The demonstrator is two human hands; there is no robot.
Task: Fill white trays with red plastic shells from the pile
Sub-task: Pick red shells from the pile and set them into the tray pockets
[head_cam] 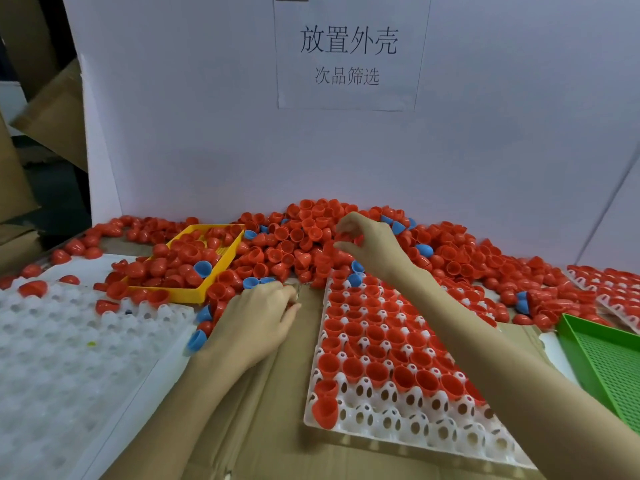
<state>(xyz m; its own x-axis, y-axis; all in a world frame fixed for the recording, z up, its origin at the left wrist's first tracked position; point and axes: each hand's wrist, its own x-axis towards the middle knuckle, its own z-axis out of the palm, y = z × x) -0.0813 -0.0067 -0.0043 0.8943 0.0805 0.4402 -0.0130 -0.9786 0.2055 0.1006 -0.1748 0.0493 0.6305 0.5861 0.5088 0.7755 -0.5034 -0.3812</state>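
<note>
A big pile of red plastic shells (304, 233) lies along the back wall, with a few blue shells mixed in. In front of it sits a white tray (398, 431); most of its cups hold red shells and its near rows stand bare. My right hand (367, 244) hovers over the pile beyond the tray's far end, fingers curled round a red shell. My left hand (259, 317) rests on the cardboard at the pile's near edge, left of the tray, its fingertips among the shells. Whether it holds one I cannot tell.
A yellow basket (194, 292) with red shells and one blue one stands at the left. White trays (62, 358) lie at the near left, a green mesh tray (609, 368) at the right, and filled trays (609, 282) at the far right.
</note>
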